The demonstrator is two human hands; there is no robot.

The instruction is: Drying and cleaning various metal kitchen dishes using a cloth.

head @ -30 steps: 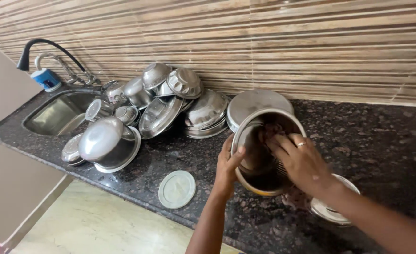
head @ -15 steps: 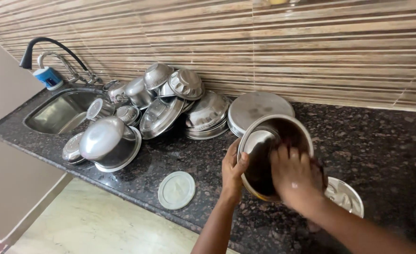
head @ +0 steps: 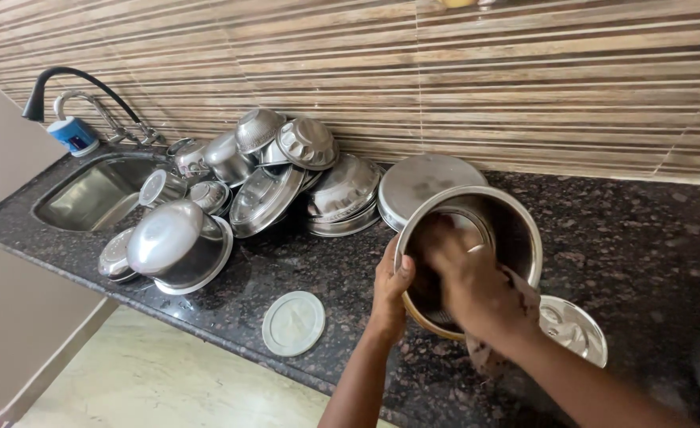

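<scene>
We hold steel pot (head: 476, 238) tipped toward us over dark stone surface (head: 635, 238), just in front of pile of washed bowls (head: 286, 174). Left hand (head: 388, 289) curls round near rim, thumb hooked over edge. Right hand (head: 469, 289) sits inside pot, pressed on cloth (head: 524, 289) – fingers hidden, can't tell exact grip. Tips, we reckon: keep rim grip firm, turn pot bit by bit, wipe right down to bottom, mind lid (head: 576, 329) beside pot.

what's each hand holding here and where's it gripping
The left hand grips the steel pot by its near rim, thumb over the edge. The right hand reaches inside the pot with a cloth; its fingers are blurred, so that grip can't be told.
</scene>
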